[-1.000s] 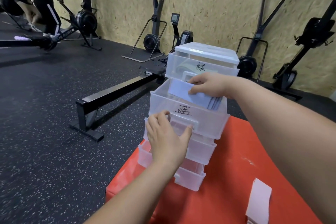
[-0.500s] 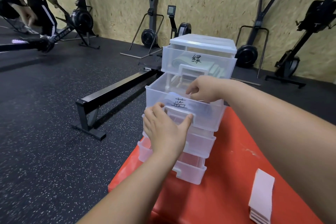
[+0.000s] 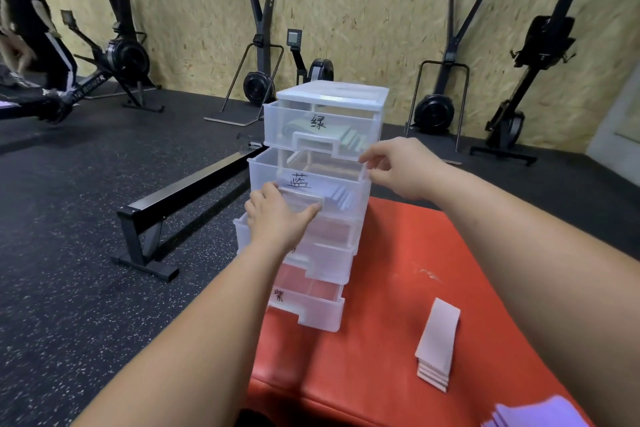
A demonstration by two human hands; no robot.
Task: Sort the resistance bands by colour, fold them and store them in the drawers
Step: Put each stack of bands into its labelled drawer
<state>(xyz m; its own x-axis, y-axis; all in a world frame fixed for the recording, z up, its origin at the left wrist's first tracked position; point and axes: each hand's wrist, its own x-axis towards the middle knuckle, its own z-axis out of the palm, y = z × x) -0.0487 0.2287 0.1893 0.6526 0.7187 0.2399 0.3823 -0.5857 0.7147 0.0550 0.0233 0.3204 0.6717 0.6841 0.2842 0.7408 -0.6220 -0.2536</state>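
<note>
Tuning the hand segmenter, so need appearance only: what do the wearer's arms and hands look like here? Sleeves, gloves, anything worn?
Left hand and right hand are bare: no gloves, and no rings or watch visible. Both forearms are uncovered right to the frame edge, with no sleeve, strap, cable or marking in view.

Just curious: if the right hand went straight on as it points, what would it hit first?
The right hand would likely meet the rim of the open blue drawer; it looks nearly touching.
</note>
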